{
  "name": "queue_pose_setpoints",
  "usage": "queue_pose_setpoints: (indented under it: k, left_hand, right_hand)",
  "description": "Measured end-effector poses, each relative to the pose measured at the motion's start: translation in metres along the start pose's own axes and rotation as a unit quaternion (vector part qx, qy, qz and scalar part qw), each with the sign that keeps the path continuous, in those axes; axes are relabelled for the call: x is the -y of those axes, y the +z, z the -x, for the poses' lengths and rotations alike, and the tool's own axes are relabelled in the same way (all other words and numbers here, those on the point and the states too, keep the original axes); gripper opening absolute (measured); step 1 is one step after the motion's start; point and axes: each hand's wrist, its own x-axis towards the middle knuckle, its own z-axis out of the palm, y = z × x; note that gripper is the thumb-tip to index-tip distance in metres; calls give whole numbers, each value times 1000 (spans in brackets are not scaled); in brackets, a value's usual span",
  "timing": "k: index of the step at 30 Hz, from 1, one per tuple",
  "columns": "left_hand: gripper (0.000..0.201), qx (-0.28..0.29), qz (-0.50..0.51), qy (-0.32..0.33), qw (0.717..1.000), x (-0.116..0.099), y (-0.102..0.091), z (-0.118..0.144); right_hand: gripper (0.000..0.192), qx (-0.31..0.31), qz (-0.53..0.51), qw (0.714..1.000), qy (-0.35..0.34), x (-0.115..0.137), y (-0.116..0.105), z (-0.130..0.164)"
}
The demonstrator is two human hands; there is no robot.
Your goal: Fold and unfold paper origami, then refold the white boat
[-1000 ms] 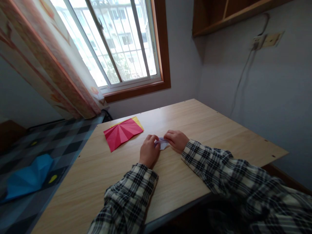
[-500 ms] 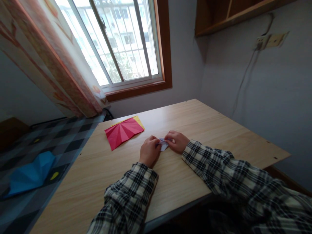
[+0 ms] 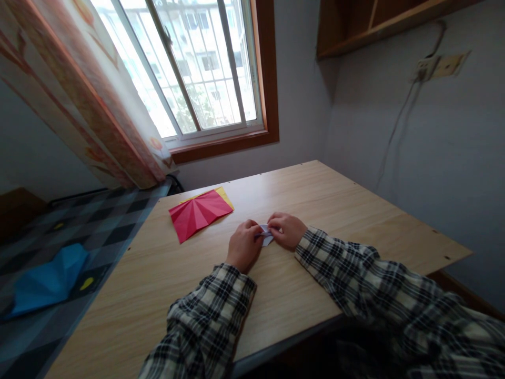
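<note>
A small piece of folded white paper (image 3: 267,240) lies on the wooden table between my two hands. My left hand (image 3: 245,243) pinches its left side, thumb and fingers closed together. From the other side, my right hand (image 3: 288,230) grips the paper's right edge with fingertips bent down onto it. Both hands rest close to the tabletop, and the fingers cover much of the paper, so its full folded shape is hidden.
A creased red paper (image 3: 199,215) lies over a yellow paper (image 3: 225,197) on the table (image 3: 339,205), beyond my left hand. To the left, a folded blue paper (image 3: 51,281) sits on a checked cloth (image 3: 118,210). A window (image 3: 205,68) stands behind the table.
My left hand has shifted very slightly, and the upper part of the white paper between the fingertips looks a little differently folded. Both hands keep their grip.
</note>
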Motion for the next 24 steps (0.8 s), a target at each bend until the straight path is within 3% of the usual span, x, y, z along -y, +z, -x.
queue_pose_setpoints:
  k: [8, 15, 24]
  left_hand:
    - [7, -6, 62, 3, 998, -3, 5, -1]
    - [18, 3, 86, 6, 996, -3, 6, 0]
    - [15, 15, 65, -50, 997, -3, 6, 0]
  right_hand:
    - [17, 28, 35, 999, 18, 4, -3, 1]
    - [19, 76, 37, 996, 4, 3, -8, 1]
    - [13, 59, 65, 996, -14, 0, -2, 2]
